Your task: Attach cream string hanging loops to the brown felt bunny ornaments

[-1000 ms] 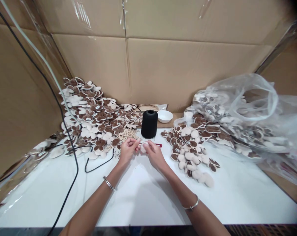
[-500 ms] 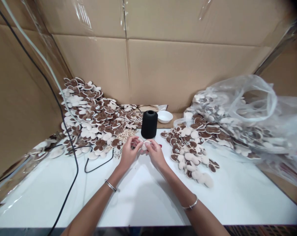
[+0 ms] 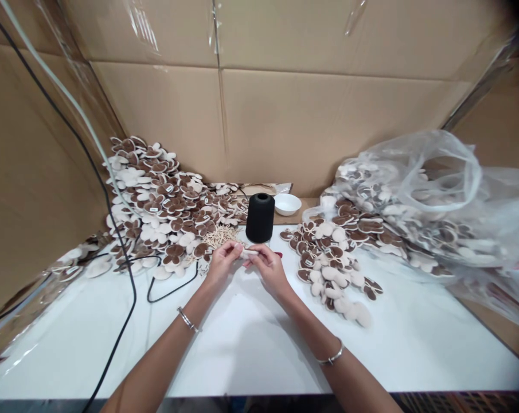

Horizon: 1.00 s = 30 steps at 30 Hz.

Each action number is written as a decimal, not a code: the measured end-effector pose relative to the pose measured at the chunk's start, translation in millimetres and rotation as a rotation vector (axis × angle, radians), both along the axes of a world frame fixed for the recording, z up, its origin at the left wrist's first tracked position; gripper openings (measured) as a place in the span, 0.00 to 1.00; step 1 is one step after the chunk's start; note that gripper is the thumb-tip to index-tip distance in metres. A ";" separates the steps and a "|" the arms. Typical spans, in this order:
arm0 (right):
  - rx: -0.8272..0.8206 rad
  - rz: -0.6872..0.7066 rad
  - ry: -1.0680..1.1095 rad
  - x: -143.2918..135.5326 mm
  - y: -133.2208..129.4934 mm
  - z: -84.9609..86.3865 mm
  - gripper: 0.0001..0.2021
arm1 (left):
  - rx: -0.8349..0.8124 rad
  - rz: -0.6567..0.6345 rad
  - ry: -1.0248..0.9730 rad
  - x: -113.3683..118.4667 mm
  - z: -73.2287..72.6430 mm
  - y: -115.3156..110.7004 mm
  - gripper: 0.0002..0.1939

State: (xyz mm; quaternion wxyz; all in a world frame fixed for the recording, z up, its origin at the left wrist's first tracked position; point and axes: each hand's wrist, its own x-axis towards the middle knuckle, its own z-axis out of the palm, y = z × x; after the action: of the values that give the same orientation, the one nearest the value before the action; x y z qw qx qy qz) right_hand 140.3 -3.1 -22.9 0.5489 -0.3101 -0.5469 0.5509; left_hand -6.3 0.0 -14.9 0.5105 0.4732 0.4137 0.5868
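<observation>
Between my fingertips is a small pale fabric piece point(image 3: 249, 253), seen nearly edge-on and mostly covered by the fingers. My left hand point(image 3: 226, 261) pinches its left end, and my right hand point(image 3: 268, 265) pinches the other. Just beyond them a black thread cone point(image 3: 260, 218) stands upright on the white table point(image 3: 225, 350). A heap of cream cords point(image 3: 219, 235) lies behind my left hand. Something small and red point(image 3: 278, 254) shows behind my right hand.
Brown and cream petal-shaped fabric pieces point(image 3: 173, 203) are heaped at the left. More pieces point(image 3: 334, 269) lie at the right, beside a clear plastic bag point(image 3: 440, 172). A white bowl point(image 3: 288, 204) sits behind the cone. A black cable point(image 3: 132, 310) crosses the left side. Cardboard walls surround the table.
The pale piece has turned from showing its rounded face to nearly edge-on. My left hand has shifted slightly left and down; both hands still pinch the piece.
</observation>
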 end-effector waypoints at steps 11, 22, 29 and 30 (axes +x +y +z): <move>0.368 -0.158 -0.261 11.6 -4.9 7.9 0.07 | 0.102 -0.016 0.124 -0.2 11.7 -8.5 0.11; -0.258 0.019 0.121 8.4 4.1 10.5 0.19 | 0.244 0.116 0.219 -0.7 13.2 -8.0 0.08; -0.420 0.255 0.243 10.0 2.7 14.6 0.15 | 0.233 0.072 0.264 -0.1 12.2 -9.2 0.08; -0.398 0.262 0.244 9.7 1.7 15.8 0.15 | 0.204 0.067 0.239 0.4 12.3 -8.8 0.09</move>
State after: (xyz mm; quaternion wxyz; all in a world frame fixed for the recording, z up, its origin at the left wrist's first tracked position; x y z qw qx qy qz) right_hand 150.1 -1.3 -7.0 0.4632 -0.2698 -0.3928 0.7473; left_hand -5.8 -8.8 -2.6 0.3871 0.5748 0.4255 0.5820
